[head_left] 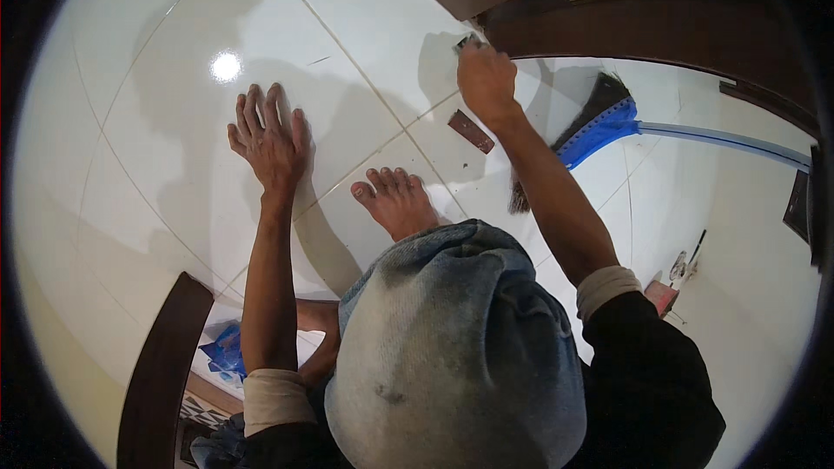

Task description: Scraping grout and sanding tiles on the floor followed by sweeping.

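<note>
Right hand (486, 78) grips a small dark object (466, 42), best held steady; empty left hand (271, 146) spreads over the floor (369, 22).

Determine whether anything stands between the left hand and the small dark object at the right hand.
Nothing visible does: only white floor tile and a grout line show between the left hand and the small dark object, which the right hand partly covers. The foot and brown strip lie off that path, lower in the picture.

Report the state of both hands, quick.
Left hand: open and spread, palm down.
Right hand: closed on a small dark piece; what it is cannot be told.
</note>
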`<state>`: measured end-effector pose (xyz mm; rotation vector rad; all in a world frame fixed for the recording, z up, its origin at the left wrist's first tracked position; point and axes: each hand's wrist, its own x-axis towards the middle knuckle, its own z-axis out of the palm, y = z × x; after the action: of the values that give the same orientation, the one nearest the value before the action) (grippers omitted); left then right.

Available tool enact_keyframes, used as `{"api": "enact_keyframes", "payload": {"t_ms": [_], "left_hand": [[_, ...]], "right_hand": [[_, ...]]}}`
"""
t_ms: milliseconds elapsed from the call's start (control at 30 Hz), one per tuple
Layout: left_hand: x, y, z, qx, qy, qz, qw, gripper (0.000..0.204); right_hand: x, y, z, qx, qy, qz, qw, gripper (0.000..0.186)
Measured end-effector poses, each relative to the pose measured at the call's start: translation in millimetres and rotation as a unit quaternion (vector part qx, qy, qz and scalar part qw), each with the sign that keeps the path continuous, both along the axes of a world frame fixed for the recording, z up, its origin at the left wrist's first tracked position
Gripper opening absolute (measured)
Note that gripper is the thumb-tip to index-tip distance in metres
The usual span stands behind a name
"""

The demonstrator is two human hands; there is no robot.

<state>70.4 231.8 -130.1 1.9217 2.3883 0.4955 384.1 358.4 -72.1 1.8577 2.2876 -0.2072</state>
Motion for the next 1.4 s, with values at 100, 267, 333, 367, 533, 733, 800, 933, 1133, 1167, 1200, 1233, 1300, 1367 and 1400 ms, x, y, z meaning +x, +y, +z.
{"api": "enact_keyframes", "payload": {"t_ms": [100,267,333,367,533,733,800,933,1133,1167,1200,1233,1300,1367,1400], "left_hand": [[-3.4,-1.3,-5.1,0.007,0.005,0.0,1.0,0.053],[-3.0,-1.5,-4.0,0.001,0.002,0.006,1.0,0.053],[-2.9,0.2,-3.6,0.005,0.006,0.008,1.0,0.053],[-2.0,0.5,-3.2,0.001,0.001,0.007,1.0,0.053],[-3.1,0.7,-0.3,0.002,-0.002,0.007,1.0,0.052],[-3.4,0.5,-0.7,-0.003,-0.009,0.007,1.0,0.051],[-4.3,1.1,-2.0,0.006,0.0,0.004,1.0,0.052],[-2.8,-0.6,-0.7,-0.014,-0.003,0.008,1.0,0.053],[-4.4,-1.5,-1.9,-0.01,-0.005,0.01,1.0,0.053],[-3.6,1.2,-0.4,-0.007,0.001,0.007,1.0,0.053],[-2.2,1.6,1.9,-0.005,0.007,0.004,1.0,0.053],[-3.8,0.8,-0.4,-0.003,0.007,0.004,1.0,0.053],[-7.5,-1.6,-4.6,0.0,0.014,0.007,1.0,0.053],[-6.5,-0.7,-5.8,-0.003,0.013,0.007,1.0,0.053],[-6.0,-0.3,-5.0,-0.006,0.012,0.005,1.0,0.053]], "right_hand": [[-0.3,-8.0,-14.0,0.052,0.013,0.033,0.998,0.017],[0.7,7.6,5.8,-0.019,-0.006,0.013,1.0,0.018],[-2.0,-5.9,-7.9,0.025,0.001,0.025,0.999,0.017],[-3.2,-13.4,-15.1,0.068,0.009,0.036,0.997,0.016],[-5.4,13.3,1.8,-0.008,-0.017,0.004,1.0,0.018],[4.5,5.3,-3.0,0.024,0.018,0.007,1.0,0.018],[13.1,9.4,-11.9,0.019,-0.013,0.03,0.999,0.021],[23.0,-4.6,-13.1,0.077,0.085,0.009,0.993,0.014],[6.3,-22.2,-5.2,0.044,0.048,0.013,0.998,0.034],[8.7,-19.0,-5.5,0.042,0.047,0.013,0.998,0.034],[11.3,-8.9,-6.1,0.043,0.029,0.002,0.999,0.033],[8.3,4.0,-3.0,0.048,0.013,-0.009,0.999,0.032],[-2.7,7.9,0.4,-0.001,0.0,-0.016,1.0,0.033],[-15.5,-15.1,0.5,-0.046,-0.041,-0.016,0.998,0.033],[-9.3,-26.7,-12.7,0.037,0.022,-0.006,0.999,0.033]]}}
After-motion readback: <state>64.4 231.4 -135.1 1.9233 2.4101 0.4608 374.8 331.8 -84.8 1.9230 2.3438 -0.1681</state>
